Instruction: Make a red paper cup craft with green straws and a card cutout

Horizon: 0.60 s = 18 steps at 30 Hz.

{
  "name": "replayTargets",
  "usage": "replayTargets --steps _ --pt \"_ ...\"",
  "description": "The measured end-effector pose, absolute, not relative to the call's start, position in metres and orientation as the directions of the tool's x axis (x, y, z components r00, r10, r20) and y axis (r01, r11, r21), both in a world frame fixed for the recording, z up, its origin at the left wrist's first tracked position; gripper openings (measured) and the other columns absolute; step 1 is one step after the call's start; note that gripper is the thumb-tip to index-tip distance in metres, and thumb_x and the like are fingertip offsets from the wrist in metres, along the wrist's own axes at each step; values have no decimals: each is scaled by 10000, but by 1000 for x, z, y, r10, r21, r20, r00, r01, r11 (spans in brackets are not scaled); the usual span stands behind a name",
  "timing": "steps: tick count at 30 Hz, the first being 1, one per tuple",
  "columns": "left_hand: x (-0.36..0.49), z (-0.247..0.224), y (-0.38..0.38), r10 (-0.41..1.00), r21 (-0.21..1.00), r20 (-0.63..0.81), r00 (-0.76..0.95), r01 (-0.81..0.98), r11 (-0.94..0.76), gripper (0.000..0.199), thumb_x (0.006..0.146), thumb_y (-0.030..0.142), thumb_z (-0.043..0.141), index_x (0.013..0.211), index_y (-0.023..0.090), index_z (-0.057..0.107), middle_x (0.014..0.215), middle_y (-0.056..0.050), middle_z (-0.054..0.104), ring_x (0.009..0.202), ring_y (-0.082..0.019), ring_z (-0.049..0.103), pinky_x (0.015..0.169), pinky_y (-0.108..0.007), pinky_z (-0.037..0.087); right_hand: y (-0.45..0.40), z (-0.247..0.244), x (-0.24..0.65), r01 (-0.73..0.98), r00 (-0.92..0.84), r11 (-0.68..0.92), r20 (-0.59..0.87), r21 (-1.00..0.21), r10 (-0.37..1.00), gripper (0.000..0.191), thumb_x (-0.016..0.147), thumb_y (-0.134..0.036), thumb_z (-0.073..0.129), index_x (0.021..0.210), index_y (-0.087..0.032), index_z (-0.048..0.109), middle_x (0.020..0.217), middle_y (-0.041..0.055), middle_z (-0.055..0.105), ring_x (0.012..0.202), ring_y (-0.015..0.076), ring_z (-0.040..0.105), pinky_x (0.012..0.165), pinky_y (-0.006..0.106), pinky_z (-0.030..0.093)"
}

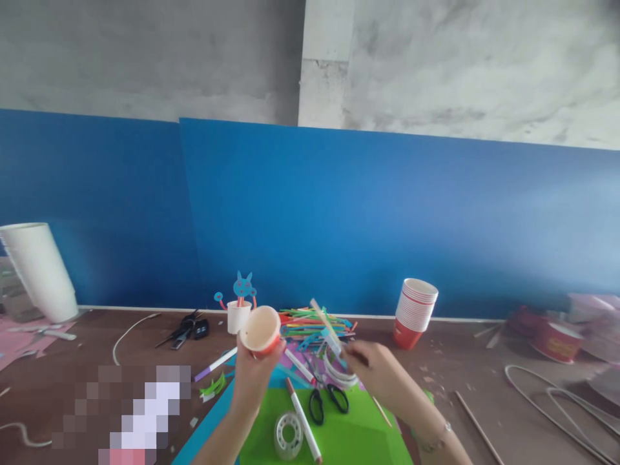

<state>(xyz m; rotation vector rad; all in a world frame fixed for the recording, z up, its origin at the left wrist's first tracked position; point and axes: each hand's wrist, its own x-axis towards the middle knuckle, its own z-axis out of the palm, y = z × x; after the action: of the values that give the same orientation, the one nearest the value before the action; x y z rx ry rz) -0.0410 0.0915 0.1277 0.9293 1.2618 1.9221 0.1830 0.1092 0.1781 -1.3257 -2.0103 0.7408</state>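
Observation:
My left hand is wrapped round a red-and-white paper cup, its open mouth tilted towards me. To the right, my right hand pinches a pale flat stick with a whitish-blue piece near the fingers. The stick points up and left, apart from the cup. Below the hands, black-handled scissors, a roll of clear tape and a capped marker lie on green paper. Behind the cup stands a small white cup with a blue paper figure on top.
Coloured sticks lie heaped at the back. A stack of paper cups stands at the right, a tall white stack at the left. Keys, a loose cable and a thin rod lie on the brown table.

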Motion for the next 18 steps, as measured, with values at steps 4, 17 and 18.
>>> replayTargets --steps 4,17,18 --pt "-31 100 87 757 814 547 -357 437 -383 552 601 220 757 1103 174 532 1078 -127 627 998 -304 609 866 -434 499 97 194 173 78 -60 468 464 -880 884 227 918 -412 475 848 -211 554 707 27 656 527 136 549 475 240 443" --pt "-14 96 80 970 971 212 -120 -83 -223 684 598 367 811 1182 163 521 1021 -111 687 924 -263 646 798 -352 521 85 178 138 -63 -286 467 464 -882 838 141 924 -309 502 890 -197 581 898 80 665 768 179 647 693 302 534" --pt "-14 96 79 981 976 163 -109 -125 -176 674 591 386 818 1163 157 545 990 -110 700 908 -262 648 794 -352 520 84 177 137 -67 -292 471 469 -880 834 130 919 -298 506 877 -200 581 905 79 662 786 186 650 706 309 536"
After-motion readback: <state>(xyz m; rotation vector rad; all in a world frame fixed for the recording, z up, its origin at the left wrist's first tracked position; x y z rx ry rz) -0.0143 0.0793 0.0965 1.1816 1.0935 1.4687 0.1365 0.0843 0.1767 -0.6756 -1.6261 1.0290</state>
